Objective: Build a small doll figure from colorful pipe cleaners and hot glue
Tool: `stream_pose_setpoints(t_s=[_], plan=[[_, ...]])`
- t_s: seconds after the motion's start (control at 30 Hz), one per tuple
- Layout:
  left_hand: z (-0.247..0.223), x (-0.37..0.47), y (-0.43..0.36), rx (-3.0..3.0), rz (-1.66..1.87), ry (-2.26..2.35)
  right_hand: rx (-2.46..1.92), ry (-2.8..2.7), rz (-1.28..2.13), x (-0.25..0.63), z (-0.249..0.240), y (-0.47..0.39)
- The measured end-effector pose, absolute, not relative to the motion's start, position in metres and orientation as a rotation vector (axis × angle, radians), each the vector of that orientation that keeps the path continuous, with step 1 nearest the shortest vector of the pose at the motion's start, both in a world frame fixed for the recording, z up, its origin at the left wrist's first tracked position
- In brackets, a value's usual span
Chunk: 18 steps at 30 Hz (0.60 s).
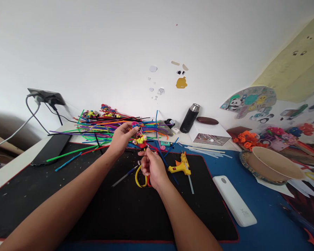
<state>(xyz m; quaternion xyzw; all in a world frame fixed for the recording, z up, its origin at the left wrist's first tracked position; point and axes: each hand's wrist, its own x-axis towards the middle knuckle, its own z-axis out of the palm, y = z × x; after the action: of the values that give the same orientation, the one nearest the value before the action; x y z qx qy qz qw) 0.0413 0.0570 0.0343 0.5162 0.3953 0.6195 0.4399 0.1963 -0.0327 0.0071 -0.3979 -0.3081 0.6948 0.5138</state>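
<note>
My left hand (123, 137) is closed, thumb and fingers gripping a small figure of fuzzy pipe cleaners (140, 140), pink and blue at the top, yellow in the middle, red lower down. Just below it my right hand (153, 164) is curled in a pinch at the figure's lower end; what sits between those fingertips is too small to make out. Scissors with yellow and red handles (138, 179) lie on the black mat (115, 209), partly hidden by my right hand. A pen (124, 176) rests to their left.
Loose coloured pipe cleaners (104, 129) pile up behind my hands. A yellow glue gun (181, 165) lies right of my right hand, near a white power bank (234, 200). Farther back stand a black thermos (189, 120) and a white box (211, 134). A beige bowl (274, 164) is at right.
</note>
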Motion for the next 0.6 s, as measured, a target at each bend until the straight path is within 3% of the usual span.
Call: stream_pose_setpoints(t_s=[0.6], plan=[[0.0345, 0.0449, 0.0536, 1.272, 1.509, 0.946, -0.959, -0.711, 1.691, 0.196, 0.0072, -0.0329]])
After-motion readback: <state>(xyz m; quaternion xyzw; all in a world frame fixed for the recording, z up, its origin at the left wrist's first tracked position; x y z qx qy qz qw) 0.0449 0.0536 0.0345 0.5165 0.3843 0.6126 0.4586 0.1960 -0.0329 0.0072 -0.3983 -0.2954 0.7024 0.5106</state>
